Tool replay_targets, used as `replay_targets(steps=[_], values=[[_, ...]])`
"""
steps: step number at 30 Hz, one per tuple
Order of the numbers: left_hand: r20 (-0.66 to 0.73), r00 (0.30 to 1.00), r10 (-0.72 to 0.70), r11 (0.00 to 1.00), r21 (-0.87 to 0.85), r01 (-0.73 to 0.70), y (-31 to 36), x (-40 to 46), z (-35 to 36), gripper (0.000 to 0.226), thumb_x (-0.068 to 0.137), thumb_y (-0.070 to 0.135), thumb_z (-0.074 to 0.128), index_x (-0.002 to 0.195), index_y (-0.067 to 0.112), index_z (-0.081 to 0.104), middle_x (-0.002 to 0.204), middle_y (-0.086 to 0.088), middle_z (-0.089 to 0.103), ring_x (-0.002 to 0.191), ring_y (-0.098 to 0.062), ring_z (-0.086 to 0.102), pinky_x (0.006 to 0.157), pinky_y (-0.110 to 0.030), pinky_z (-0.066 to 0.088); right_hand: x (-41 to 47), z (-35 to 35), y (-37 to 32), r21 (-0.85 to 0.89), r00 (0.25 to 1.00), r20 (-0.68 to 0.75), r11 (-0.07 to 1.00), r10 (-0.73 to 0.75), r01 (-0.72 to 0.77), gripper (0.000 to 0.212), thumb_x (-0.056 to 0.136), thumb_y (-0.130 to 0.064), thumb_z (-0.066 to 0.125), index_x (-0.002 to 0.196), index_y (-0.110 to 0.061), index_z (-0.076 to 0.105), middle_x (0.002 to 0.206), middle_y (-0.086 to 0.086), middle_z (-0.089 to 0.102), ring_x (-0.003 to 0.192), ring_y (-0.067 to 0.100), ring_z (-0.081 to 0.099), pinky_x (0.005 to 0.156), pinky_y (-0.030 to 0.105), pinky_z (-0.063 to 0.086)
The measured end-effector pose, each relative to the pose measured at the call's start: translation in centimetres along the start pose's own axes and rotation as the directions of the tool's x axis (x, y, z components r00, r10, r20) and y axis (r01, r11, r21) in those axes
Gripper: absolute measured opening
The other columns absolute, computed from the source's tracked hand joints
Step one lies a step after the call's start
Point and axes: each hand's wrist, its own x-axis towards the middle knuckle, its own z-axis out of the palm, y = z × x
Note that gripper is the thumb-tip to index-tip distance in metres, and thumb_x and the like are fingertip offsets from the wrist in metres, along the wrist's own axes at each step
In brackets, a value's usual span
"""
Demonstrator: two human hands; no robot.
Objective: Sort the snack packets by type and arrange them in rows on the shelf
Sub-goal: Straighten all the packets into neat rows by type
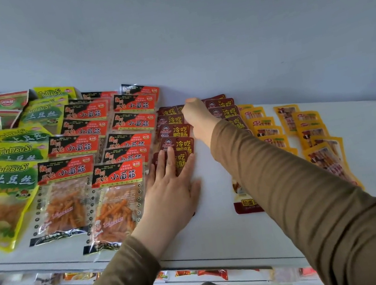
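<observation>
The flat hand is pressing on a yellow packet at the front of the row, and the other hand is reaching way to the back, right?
Not quite. In the head view the left hand lies flat on a dark red packet, not a yellow one; the yellow packets sit further right. The right hand does reach to the back of the row.

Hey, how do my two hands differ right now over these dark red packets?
The left hand lies flat with straight fingers pressing the nearest dark red packet, while the right hand is curled at the far end of the rows. The left hand sits near the front of the shelf; the right hand reaches towards the back wall. Both are at the dark red packets and wear brown sleeves.
</observation>
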Motion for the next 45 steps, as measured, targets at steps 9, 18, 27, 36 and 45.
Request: replay_targets(steps=[9,18,27,36,45], values=[[-0.019,0.999,0.033,0.999,0.023,-0.033,-0.1,-0.1,0.6,0.064,0.105,0.058,0.016,0.163,0.034,0.004,0.172,-0.008,-0.009,0.157,-0.028,-0.018,0.127,-0.047,-0.008,1.2,-0.8,3.7,-0.71,0.883,0.322,0.53,-0.342,0.464,0.042,0.104,-0.016,0.046,0.141,-0.032,0.056,0.147,0.003,0.054,0.131,0.026,0.052,0.109,0.042,0.044],[-0.015,1.0,-0.003,1.0,0.021,0.003,0.1,-0.1,0.0,0.067,0.104,0.063,0.014,0.163,0.035,0.001,0.172,-0.008,-0.009,0.157,-0.03,-0.018,0.126,-0.046,-0.009,0.7,-0.4,3.2,-0.781,0.879,0.292,0.437,-0.378,0.447,0.043,0.101,-0.041,0.052,0.141,-0.027,0.056,0.145,0.007,0.055,0.134,0.032,0.044,0.112,0.046,0.037],[-0.057,0.996,0.072,0.997,0.03,-0.07,-0.6,-3.3,-0.9,0.069,0.103,0.055,0.008,0.164,0.026,-0.004,0.171,-0.006,-0.013,0.155,-0.024,-0.024,0.124,-0.039,-0.014,-3.8,-4.3,0.6,-0.662,0.835,0.353,0.518,-0.422,0.541,0.039,0.108,-0.016,0.039,0.143,-0.019,0.054,0.148,0.001,0.054,0.129,0.018,0.056,0.093,0.022,0.04],[-0.003,0.999,0.049,0.997,-0.061,-0.049,-0.4,-3.8,-0.2,0.065,0.108,0.042,0.018,0.163,0.02,-0.009,0.17,-0.008,-0.017,0.156,-0.023,-0.021,0.12,-0.033,-0.015,-5.1,-3.3,4.3,-0.751,0.803,0.551,0.287,-0.226,0.595,0.052,0.107,-0.012,0.044,0.154,-0.033,0.04,0.167,-0.001,0.022,0.149,0.033,0.023,0.12,0.046,0.02],[-0.027,0.996,0.086,0.996,-0.005,-0.086,0.0,-5.4,-0.8,0.062,0.108,0.036,0.012,0.163,0.019,-0.011,0.168,-0.009,-0.021,0.151,-0.025,-0.031,0.118,-0.033,-0.023,-6.6,-4.8,3.0,-0.691,0.87,0.362,0.53,-0.336,0.492,0.048,0.108,-0.01,0.033,0.154,-0.02,0.039,0.157,0.006,0.044,0.136,0.025,0.05,0.103,0.035,0.046]])
